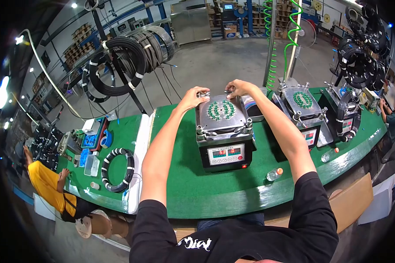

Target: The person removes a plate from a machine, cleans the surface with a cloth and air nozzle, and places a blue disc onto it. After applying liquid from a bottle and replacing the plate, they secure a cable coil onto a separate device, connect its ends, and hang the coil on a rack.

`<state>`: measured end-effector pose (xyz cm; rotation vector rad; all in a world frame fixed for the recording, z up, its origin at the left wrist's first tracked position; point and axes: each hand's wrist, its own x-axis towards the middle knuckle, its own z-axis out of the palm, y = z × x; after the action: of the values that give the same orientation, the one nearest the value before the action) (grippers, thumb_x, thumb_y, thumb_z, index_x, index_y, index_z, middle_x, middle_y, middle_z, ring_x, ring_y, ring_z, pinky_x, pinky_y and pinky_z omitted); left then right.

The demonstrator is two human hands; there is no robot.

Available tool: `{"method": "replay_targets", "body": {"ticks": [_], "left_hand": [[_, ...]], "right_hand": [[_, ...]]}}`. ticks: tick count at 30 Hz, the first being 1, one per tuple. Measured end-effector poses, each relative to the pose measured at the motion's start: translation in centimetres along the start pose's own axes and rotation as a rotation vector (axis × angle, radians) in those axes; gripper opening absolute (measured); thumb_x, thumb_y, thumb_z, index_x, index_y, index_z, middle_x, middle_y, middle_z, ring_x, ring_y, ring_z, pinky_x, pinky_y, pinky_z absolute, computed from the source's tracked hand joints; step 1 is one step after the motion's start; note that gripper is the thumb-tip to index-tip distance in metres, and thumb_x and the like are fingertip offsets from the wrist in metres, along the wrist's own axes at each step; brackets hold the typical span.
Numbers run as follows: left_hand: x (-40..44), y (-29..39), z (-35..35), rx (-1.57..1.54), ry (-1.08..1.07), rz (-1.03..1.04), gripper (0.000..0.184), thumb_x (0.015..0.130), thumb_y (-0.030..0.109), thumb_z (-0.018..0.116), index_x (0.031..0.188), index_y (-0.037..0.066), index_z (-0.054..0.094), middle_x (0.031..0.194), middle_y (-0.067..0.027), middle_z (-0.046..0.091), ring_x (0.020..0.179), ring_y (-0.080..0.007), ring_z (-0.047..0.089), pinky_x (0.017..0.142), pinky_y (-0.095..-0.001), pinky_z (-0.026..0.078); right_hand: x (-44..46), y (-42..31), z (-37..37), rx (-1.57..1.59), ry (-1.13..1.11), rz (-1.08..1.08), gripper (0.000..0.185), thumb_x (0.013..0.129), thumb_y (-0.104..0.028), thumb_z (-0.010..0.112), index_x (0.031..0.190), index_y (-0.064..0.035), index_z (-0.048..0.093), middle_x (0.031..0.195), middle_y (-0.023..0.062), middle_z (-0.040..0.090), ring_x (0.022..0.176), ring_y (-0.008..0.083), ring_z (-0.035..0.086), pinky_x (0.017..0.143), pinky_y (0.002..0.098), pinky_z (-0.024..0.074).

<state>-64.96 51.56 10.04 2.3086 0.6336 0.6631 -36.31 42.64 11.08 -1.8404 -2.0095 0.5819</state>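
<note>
A curing machine with a digital display (pixel 226 154) stands in front of me on the green table. On its top sits a square metal plate (pixel 206 123) with a ring of small green pieces (pixel 221 110). My left hand (pixel 193 98) is closed, its fingers pinching the metal corner clamp (pixel 202 94) at the plate's far left. At the far right corner, my right hand (pixel 239 88) closes its fingertips on the other clamp (pixel 228 92), mostly covered by them. Two more clamps, at left (pixel 200 130) and right (pixel 249 122), stand at the near corners, untouched.
Similar machines (pixel 301 101) line the table (pixel 180 193) to the right. Small bottles with orange caps (pixel 274 175) stand near the front edge. A black cable coil (pixel 117 170) lies left, beside blue trays (pixel 90 140). Co-workers sit at far left (pixel 46 182) and far right.
</note>
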Motion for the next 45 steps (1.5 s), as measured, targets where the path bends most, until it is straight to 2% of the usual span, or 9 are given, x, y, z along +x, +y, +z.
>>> {"method": "replay_targets", "body": {"ticks": [7, 12, 18, 20, 22, 28, 32, 38, 45], "left_hand": [[0.8, -0.9, 0.0, -0.14, -0.05, -0.068, 0.049, 0.081, 0.018, 0.086, 0.127, 0.007, 0.072, 0.113, -0.003, 0.071, 0.097, -0.0119, 0.063, 0.089, -0.0293, 0.051], [0.4, -0.4, 0.3, -0.106, 0.0, -0.043, 0.05, 0.082, 0.015, 0.084, 0.129, 0.011, 0.069, 0.113, -0.0032, 0.071, 0.097, -0.0155, 0.063, 0.091, -0.0326, 0.051], [-2.6, 2.3, 1.3, 0.283, 0.179, 0.241, 0.055, 0.084, 0.005, 0.076, 0.136, 0.015, 0.063, 0.129, -0.0127, 0.065, 0.127, -0.0323, 0.053, 0.111, -0.0424, 0.042], [-4.2, 4.0, 0.5, 0.294, 0.176, 0.252, 0.054, 0.086, 0.004, 0.073, 0.137, 0.014, 0.061, 0.133, -0.0148, 0.063, 0.135, -0.0351, 0.046, 0.117, -0.044, 0.037], [-6.0, 5.0, -0.1, 0.292, 0.159, 0.281, 0.047, 0.089, 0.007, 0.071, 0.135, 0.013, 0.062, 0.132, -0.016, 0.062, 0.13, -0.0352, 0.053, 0.115, -0.0447, 0.041], [-11.9, 8.5, -1.0, -0.073, -0.197, 0.096, 0.05, 0.092, 0.019, 0.072, 0.14, 0.011, 0.06, 0.138, -0.0172, 0.06, 0.13, -0.0323, 0.057, 0.112, -0.0448, 0.045], [-14.2, 10.8, -0.3, 0.126, -0.209, 0.227, 0.073, 0.085, 0.036, 0.079, 0.149, 0.013, 0.052, 0.142, -0.0151, 0.057, 0.134, -0.0318, 0.052, 0.115, -0.0462, 0.041], [-14.0, 11.0, 0.6, 0.363, -0.118, 0.228, 0.074, 0.081, 0.034, 0.081, 0.146, 0.015, 0.053, 0.137, -0.0132, 0.059, 0.127, -0.0353, 0.054, 0.113, -0.0459, 0.041], [-12.8, 11.7, -0.2, 0.36, -0.254, 0.211, 0.071, 0.082, 0.04, 0.081, 0.143, 0.015, 0.056, 0.133, -0.0145, 0.062, 0.122, -0.0342, 0.059, 0.109, -0.0452, 0.046]], "right_hand": [[1.6, 0.6, -0.9, 0.02, -0.222, 0.2, 0.075, 0.079, -0.052, 0.087, 0.14, -0.0125, 0.065, 0.123, 0.0096, 0.069, 0.109, 0.0246, 0.066, 0.091, 0.0377, 0.0539], [1.1, -0.7, -1.7, -0.009, -0.276, 0.288, 0.081, 0.078, -0.055, 0.086, 0.145, -0.0172, 0.061, 0.136, 0.0147, 0.066, 0.124, 0.0318, 0.062, 0.099, 0.0455, 0.0523], [-5.6, -4.2, 1.1, -0.432, 0.37, 0.009, 0.082, 0.078, -0.043, 0.086, 0.15, -0.0233, 0.051, 0.135, 0.0193, 0.057, 0.132, 0.0401, 0.05, 0.102, 0.0503, 0.0474], [-8.0, -5.2, 1.6, -0.364, 0.389, -0.106, 0.069, 0.084, -0.028, 0.08, 0.146, -0.0214, 0.051, 0.128, 0.0207, 0.055, 0.124, 0.0416, 0.055, 0.102, 0.053, 0.0475], [-10.3, -6.3, 1.9, -0.163, 0.297, -0.108, 0.064, 0.087, -0.025, 0.078, 0.146, -0.0208, 0.052, 0.129, 0.0206, 0.055, 0.123, 0.0416, 0.057, 0.103, 0.0529, 0.0476], [-17.1, -7.8, 2.5, -0.171, 0.081, -0.312, 0.074, 0.09, -0.052, 0.072, 0.15, -0.0141, 0.049, 0.114, 0.0224, 0.062, 0.11, 0.0399, 0.063, 0.096, 0.0487, 0.05], [-19.5, -9.3, 3.8, -0.324, 0.164, -0.295, 0.073, 0.085, -0.049, 0.075, 0.147, -0.0165, 0.051, 0.121, 0.0173, 0.059, 0.118, 0.0348, 0.06, 0.097, 0.0483, 0.0484], [-19.4, -9.5, 6.6, -0.54, 0.407, -0.321, 0.066, 0.083, -0.042, 0.075, 0.14, -0.0143, 0.055, 0.12, 0.0147, 0.059, 0.119, 0.0302, 0.058, 0.094, 0.0516, 0.0458], [-20.8, -8.4, 5.5, -0.39, 0.285, -0.308, 0.068, 0.094, -0.05, 0.069, 0.149, -0.018, 0.049, 0.129, 0.0154, 0.056, 0.123, 0.0316, 0.056, 0.098, 0.0497, 0.0451]]}}
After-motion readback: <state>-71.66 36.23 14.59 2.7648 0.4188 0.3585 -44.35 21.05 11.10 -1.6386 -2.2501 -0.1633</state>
